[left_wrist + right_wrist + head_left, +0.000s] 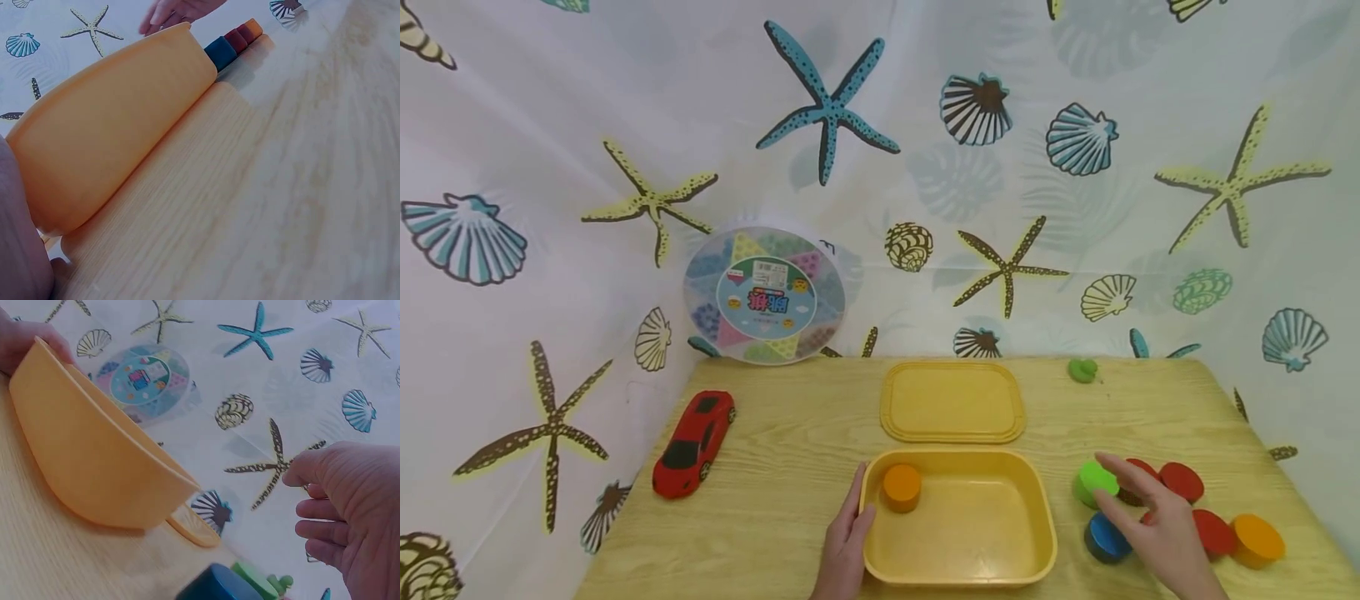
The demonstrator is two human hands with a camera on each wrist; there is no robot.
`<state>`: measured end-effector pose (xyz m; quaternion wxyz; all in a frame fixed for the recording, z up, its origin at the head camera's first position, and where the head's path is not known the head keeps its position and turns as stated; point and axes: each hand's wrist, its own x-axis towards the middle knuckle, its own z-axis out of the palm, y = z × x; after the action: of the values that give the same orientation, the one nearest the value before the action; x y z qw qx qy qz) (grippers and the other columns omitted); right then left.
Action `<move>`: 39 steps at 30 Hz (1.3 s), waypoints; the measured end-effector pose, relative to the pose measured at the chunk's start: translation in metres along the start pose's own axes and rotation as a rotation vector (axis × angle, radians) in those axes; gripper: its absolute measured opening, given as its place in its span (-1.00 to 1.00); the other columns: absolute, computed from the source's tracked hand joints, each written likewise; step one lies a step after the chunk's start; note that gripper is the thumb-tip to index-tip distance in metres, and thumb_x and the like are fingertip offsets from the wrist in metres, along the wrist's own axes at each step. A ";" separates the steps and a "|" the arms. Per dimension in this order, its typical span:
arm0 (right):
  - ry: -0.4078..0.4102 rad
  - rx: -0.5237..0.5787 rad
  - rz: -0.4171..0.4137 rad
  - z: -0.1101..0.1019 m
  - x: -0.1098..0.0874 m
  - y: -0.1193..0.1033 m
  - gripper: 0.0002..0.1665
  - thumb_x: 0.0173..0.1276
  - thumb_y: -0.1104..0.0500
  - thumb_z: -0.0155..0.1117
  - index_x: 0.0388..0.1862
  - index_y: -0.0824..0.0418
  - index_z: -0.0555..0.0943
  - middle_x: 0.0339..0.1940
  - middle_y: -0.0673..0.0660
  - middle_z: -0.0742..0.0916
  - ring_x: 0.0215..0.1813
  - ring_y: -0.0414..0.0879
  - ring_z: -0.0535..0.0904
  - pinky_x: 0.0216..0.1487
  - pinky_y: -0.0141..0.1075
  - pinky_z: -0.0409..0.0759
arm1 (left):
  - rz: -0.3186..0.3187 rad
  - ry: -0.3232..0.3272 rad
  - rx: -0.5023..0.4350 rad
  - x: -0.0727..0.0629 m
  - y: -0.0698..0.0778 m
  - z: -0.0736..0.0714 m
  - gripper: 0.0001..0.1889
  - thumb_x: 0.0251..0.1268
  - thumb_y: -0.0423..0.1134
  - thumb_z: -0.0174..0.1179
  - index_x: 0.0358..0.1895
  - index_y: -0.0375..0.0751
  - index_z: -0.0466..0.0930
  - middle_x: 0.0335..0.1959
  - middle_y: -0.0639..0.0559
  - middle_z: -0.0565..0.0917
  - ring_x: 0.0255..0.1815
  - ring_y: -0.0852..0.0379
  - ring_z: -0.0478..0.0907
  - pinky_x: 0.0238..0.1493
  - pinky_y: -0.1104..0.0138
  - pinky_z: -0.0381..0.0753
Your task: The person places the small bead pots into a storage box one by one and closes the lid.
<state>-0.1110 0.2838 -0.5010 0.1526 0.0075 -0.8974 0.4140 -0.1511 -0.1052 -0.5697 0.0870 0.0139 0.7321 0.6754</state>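
Observation:
My left hand (846, 533) holds the left side of a yellow plastic box (958, 579), its thumb at the rim and its fingers along the outer wall. An orange round block (902, 488) sits inside, in the far left corner. To the right of the box, my right hand (1161, 521) hovers over a group of round blocks, thumb and fingers parted with nothing between them. Nearest to its fingertips are a bright green block (1094, 485) and a blue block (1105, 537). Several red blocks (1182, 481) and another orange block (1258, 542) lie around and beyond this hand, some partly hidden.
Behind the box lies a flat yellow lid (952, 402). A red toy car (693, 444) stands at the left, and a small green toy (1082, 370) at the back right. A round game box (764, 296) leans against the patterned cloth (880, 192) enclosing the wooden table (775, 500).

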 end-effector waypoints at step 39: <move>0.355 -0.016 0.443 -0.055 -0.048 0.176 -0.23 0.48 0.36 0.16 0.62 0.44 0.22 0.26 -0.36 0.46 -0.09 -0.77 0.21 -0.13 -0.85 0.32 | 0.022 -0.008 -0.080 -0.001 0.001 0.001 -0.37 0.76 -0.10 -0.13 0.73 -0.03 -0.06 0.71 -0.18 -0.01 0.66 -0.18 0.04 0.48 0.15 0.37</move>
<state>-0.0750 0.4346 -0.6111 0.2131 -0.2625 -0.8397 0.4249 -0.1496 -0.1041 -0.5686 0.0829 0.0213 0.7039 0.7052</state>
